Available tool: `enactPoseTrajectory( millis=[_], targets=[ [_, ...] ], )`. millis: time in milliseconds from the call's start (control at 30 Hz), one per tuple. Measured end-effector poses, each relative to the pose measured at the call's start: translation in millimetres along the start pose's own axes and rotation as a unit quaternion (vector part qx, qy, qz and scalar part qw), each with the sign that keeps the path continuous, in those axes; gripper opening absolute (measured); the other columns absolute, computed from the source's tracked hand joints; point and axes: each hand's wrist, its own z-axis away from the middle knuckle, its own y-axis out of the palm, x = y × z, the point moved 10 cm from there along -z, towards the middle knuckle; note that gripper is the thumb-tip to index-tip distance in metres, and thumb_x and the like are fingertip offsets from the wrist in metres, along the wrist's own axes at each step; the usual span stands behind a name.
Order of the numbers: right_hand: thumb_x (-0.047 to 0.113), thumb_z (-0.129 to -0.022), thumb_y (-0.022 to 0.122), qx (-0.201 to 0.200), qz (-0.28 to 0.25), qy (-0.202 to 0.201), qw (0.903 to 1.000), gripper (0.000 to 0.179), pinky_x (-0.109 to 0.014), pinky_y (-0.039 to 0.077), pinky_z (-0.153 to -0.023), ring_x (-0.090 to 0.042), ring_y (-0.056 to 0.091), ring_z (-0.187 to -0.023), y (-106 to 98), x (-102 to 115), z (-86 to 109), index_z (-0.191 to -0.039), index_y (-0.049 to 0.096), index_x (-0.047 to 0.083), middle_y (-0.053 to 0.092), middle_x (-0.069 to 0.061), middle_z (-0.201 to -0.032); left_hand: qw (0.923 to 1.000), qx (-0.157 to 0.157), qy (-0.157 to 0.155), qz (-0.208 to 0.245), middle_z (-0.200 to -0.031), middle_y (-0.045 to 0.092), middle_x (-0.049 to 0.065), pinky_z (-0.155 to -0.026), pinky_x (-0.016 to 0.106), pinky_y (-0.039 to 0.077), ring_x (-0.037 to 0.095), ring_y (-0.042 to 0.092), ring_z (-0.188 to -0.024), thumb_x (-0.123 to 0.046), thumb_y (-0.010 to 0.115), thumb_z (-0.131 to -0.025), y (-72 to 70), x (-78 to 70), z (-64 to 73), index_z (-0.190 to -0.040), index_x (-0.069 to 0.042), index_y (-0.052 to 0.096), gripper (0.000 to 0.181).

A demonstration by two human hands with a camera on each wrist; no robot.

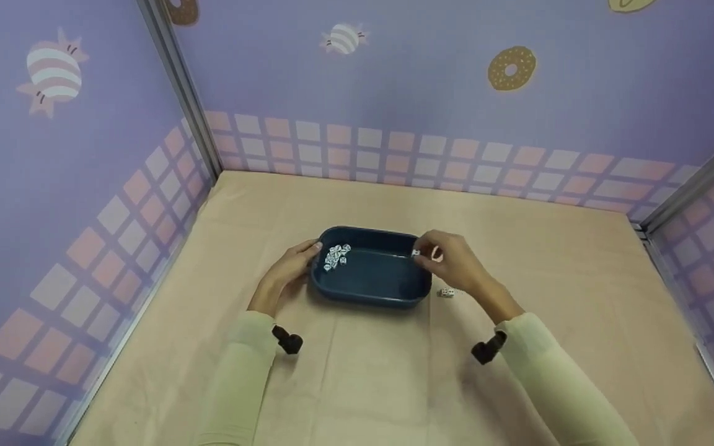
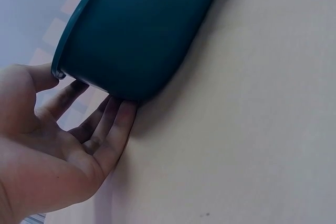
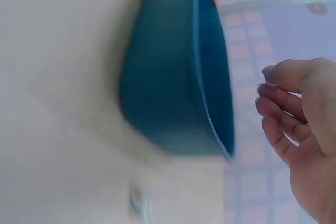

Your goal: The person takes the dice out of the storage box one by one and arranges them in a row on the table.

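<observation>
A dark teal rectangular tray stands on the cloth with several white dice gathered at its left end. My left hand grips the tray's left end; in the left wrist view its thumb is at the rim and the fingers press against the outer wall. Over the tray's right end, my right hand pinches a single white die between thumb and fingertips. In the right wrist view the fingers hide most of that die. More dice lie on the cloth just right of the tray, below the right hand.
A pale beige cloth covers the table. Purple patterned panels enclose the back and both sides, with metal posts at the corners. Black camera mounts stick out from both wrists.
</observation>
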Motion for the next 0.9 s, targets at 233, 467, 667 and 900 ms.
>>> enactPoseTrajectory(
  millis=[233,467,667,900],
  targets=[
    [0.004,-0.096,0.079,-0.042,0.015,0.027,0.9986,0.009,-0.042,0.06,-0.072,-0.019,0.07,-0.085,-34.1,-40.2,42.8,-0.104,0.075,0.005,0.073,-0.002,-0.096,0.9998,0.013,0.017,0.007,-0.164,0.044,0.019,-0.117,0.052,0.043,0.039,0.05,-0.145,-0.04,0.048,-0.114,-1.3,-0.4,-2.0,-0.166,-0.011,0.038,0.059],
    [-0.002,-0.093,0.079,-0.049,0.007,0.102,0.9936,0.01,-0.032,0.059,-0.072,-0.021,0.07,-0.085,-20.6,-86.6,80.0,-0.102,0.075,0.002,0.074,-0.005,-0.094,0.9997,0.013,0.015,0.011,-0.164,0.044,0.018,-0.118,0.052,0.042,0.039,0.05,-0.145,-0.041,0.049,-0.114,-1.1,0.2,-0.2,-0.165,-0.012,0.038,0.06],
    [-0.004,-0.09,0.081,-0.028,0.01,0.129,0.9912,0.014,-0.031,0.058,-0.074,-0.02,0.068,-0.085,-1.7,-104.4,98.8,-0.101,0.076,0.003,0.072,-0.005,-0.095,0.9996,0.017,0.014,0.017,-0.165,0.042,0.017,-0.12,0.051,0.039,0.04,0.047,-0.147,-0.039,0.048,-0.114,1.4,2.7,-0.9,-0.166,-0.012,0.038,0.059],
    [-0.004,-0.09,0.082,-0.02,0.008,0.138,0.9902,0.015,-0.029,0.054,-0.073,-0.018,0.064,-0.084,8.0,-106.6,103.6,-0.103,0.076,0.003,0.068,-0.004,-0.095,0.9997,0.015,0.019,-0.001,-0.166,0.041,0.016,-0.121,0.05,0.039,0.039,0.046,-0.148,-0.042,0.048,-0.114,0.5,1.7,0.1,-0.166,-0.012,0.036,0.061]
  ],
)
